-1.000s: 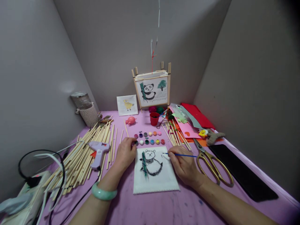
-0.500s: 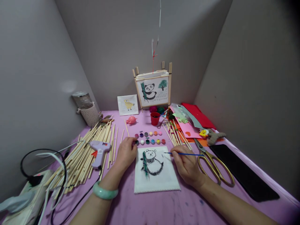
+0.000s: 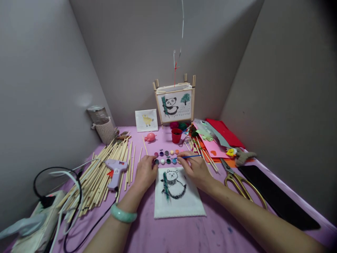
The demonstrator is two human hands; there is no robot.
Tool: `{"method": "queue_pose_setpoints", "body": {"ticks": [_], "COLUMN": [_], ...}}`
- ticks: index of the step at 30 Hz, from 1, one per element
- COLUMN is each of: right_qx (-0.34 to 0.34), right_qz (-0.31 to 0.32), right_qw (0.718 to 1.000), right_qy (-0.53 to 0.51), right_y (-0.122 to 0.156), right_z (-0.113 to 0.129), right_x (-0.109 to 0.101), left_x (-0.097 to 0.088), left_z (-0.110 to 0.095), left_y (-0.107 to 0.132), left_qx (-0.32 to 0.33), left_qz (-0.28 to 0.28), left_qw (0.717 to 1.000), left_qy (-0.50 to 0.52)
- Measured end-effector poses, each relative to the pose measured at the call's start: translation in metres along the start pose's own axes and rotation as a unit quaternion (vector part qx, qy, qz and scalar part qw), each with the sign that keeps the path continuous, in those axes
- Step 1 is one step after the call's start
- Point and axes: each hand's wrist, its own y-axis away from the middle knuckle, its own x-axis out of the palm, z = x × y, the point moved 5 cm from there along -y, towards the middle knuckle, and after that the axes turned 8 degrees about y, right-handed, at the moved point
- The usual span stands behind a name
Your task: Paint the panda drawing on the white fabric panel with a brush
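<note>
Between my fingers and thumb, my right hand (image 3: pixel 195 167) pinches a blue paintbrush (image 3: pixel 188 156), its tip over the two rows of small paint pots (image 3: pixel 168 161). At the left end of the near row, my left hand (image 3: pixel 145 170) has its fingers curled against the strip. A green bangle circles that wrist. Below the pots lies a white canvas (image 3: pixel 181 209) with a panda drawn in black outline beside a dark green bamboo stem. My right hand hides the right end of the near row.
Wooden sticks (image 3: pixel 98 182) and a glue gun (image 3: pixel 116 172) lie left. Scissors (image 3: pixel 240 182) and a black slab (image 3: pixel 279 196) are right. Behind the pots stand a red cup (image 3: pixel 176 135), a chick picture (image 3: pixel 146 120) and a panda lantern (image 3: pixel 176 105).
My right hand has moved the paintbrush up and left from the canvas to the paint pots. My left hand stays at the pots' left end. The view has shifted slightly.
</note>
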Motion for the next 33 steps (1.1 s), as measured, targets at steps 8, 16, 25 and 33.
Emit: {"method": "queue_pose_setpoints", "body": {"ticks": [8,16,25,33], "right_qx": [0.022,0.146,0.220,0.226], "right_qz": [0.006,0.003,0.023,0.014], "right_qw": [1.000,0.988,0.966,0.951], "right_qy": [0.014,-0.042,-0.137,-0.210], "right_y": [-0.021,-0.017,0.013,0.018], "right_z": [-0.007,-0.034,-0.040,-0.035], "right_x": [0.024,0.015,-0.001,0.006], "left_x": [0.000,0.000,0.000,0.001], "left_z": [0.001,0.001,0.001,0.006], "left_y": [0.000,-0.001,0.000,-0.002], "left_qx": [0.004,0.001,-0.005,-0.034], "left_qz": [-0.002,0.010,0.008,0.003], "left_qw": [1.000,1.000,1.000,0.999], "left_qy": [0.019,0.007,0.006,-0.013]}}
